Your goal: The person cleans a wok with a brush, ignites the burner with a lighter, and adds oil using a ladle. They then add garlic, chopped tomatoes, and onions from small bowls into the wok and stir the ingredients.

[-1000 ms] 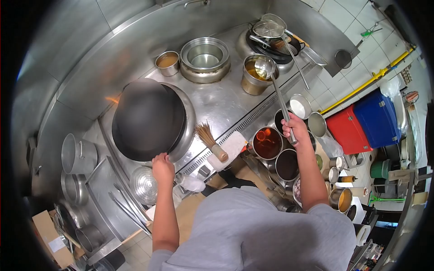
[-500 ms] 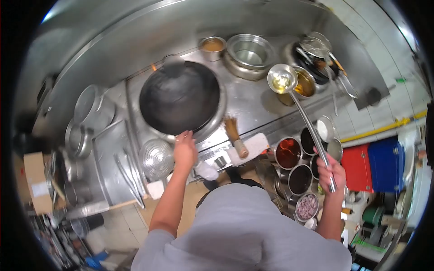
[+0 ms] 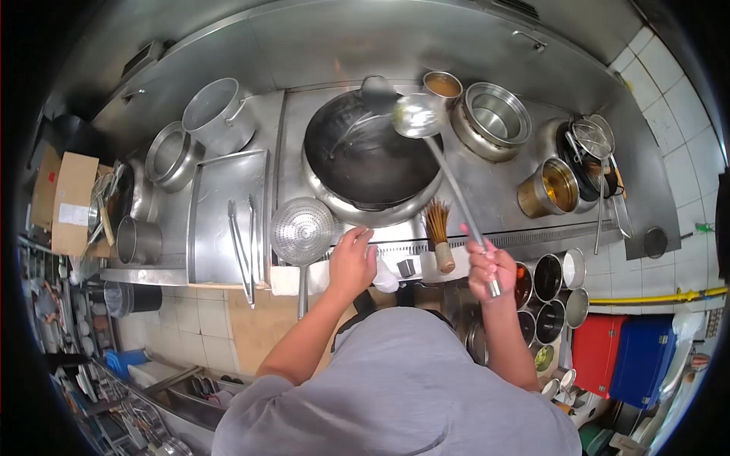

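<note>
The person's right hand (image 3: 490, 273) had a closed grip around the lower handle of a long steel ladle (image 3: 456, 188), the end of the handle poking out below the fingers. The ladle slanted up and to the left, its glossy bowl in view over the right side of a large black wok (image 3: 365, 173), though whether the two touched could not be told. The wok sat on a round burner ring at the middle of the steel tabletop (image 3: 487, 201), with pale streaks across its dark inside. The left hand (image 3: 352, 264) hovered just in front of that ring, its grip loose and half open, fingers a little bent, with nothing seen in it. Between the hands and to the right, a bristle brush (image 3: 439, 230) lay with its wooden handle on a white cloth (image 3: 458, 264). A round perforated skimmer (image 3: 303, 228) lay to the left of the left hand, and beyond it tongs (image 3: 240, 251) rested on a shallow metal tray (image 3: 211, 228). Behind the ladle's bowl stood a small metal pot (image 3: 454, 97) of brown liquid; farther right, another pot (image 3: 531, 200) held amber liquid.
</note>
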Motion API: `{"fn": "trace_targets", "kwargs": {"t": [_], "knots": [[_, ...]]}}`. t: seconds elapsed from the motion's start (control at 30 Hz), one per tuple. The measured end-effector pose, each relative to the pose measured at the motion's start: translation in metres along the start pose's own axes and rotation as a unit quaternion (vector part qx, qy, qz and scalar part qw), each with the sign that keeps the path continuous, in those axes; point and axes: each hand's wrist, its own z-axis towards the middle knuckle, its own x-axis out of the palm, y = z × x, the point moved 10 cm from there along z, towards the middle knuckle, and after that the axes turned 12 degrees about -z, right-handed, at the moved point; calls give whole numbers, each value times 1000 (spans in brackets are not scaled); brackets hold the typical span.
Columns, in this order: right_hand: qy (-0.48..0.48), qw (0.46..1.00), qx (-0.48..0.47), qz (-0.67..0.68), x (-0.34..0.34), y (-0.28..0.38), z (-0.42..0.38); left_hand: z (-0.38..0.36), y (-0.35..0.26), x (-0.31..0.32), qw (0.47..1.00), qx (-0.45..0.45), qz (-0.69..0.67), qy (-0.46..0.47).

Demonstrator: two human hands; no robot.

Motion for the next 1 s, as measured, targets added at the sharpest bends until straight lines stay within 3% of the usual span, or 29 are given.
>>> {"fn": "trace_targets", "kwargs": {"t": [0.23, 0.37, 0.43, 0.5, 0.6, 0.67, 0.73, 0.77, 0.8, 0.9, 0.93, 1.0], "knots": [[-84, 949, -181, -245, -28, 115, -75, -54, 56, -51, 995, -83, 12, -48], [-230, 895, -267, -272, -69, 185, -140, -60, 73, -59, 996, -78, -5, -45], [-374, 803, -273, -375, -77, 212, -167, -45, 68, -57, 999, -36, -3, -39], [-452, 725, -237, -464, -83, 231, -179, -19, 55, -46, 1000, -1, 6, -24], [-457, 717, -238, -470, -100, 251, -193, 32, 31, -23, 997, 71, 0, -11], [-395, 772, -271, -417, -98, 246, -186, 62, 33, -2, 995, 97, -2, -3], [-375, 788, -299, -385, -85, 229, -194, 81, 36, 13, 994, 114, 5, 3], [-353, 803, -326, -351, -75, 217, -198, 87, 46, 33, 992, 82, 41, 83], [-327, 824, -315, -338, -67, 203, -202, 89, 58, 53, 983, 49, 77, 162], [-234, 880, -267, -315, -36, 154, -213, 85, 65, 65, 990, 90, 71, 86], [-188, 889, -234, -345, -28, 137, -215, 85, 71, 73, 988, 88, 78, 101], [-194, 906, -199, -319, -17, 107, -218, 84, 78, 78, 986, 71, 101, 108]]}}
